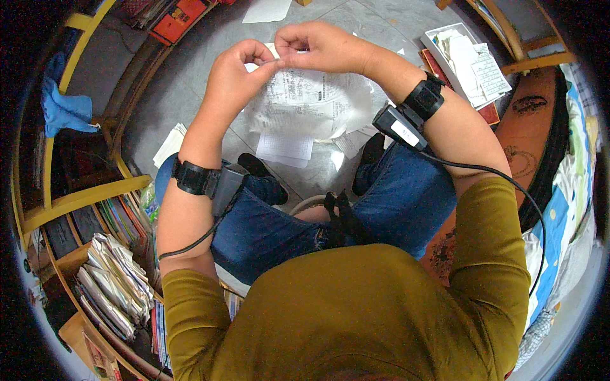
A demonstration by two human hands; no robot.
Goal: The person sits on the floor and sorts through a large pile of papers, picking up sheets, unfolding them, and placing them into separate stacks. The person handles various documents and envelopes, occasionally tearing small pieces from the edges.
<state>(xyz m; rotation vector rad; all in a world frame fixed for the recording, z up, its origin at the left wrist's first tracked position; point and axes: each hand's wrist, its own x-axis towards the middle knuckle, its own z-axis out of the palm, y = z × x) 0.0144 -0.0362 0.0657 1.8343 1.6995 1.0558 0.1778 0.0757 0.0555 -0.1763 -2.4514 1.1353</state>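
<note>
My left hand and my right hand meet at the fingertips above the floor. Both pinch the upper edge of a creased printed sheet of paper, which bears print and handwriting. The sheet's sides look blurred, and the fingers hide part of its top edge. Pale paper also shows between the hands. Below the sheet, a squared-paper pad or loose sheets lie on the grey tiles, close to my feet.
At the right, a white box full of written papers rests on a red board. Wooden shelving with a blue cloth, books and stacked papers lines the left. Folded paper lies by my left knee. Cables run from both wrist straps.
</note>
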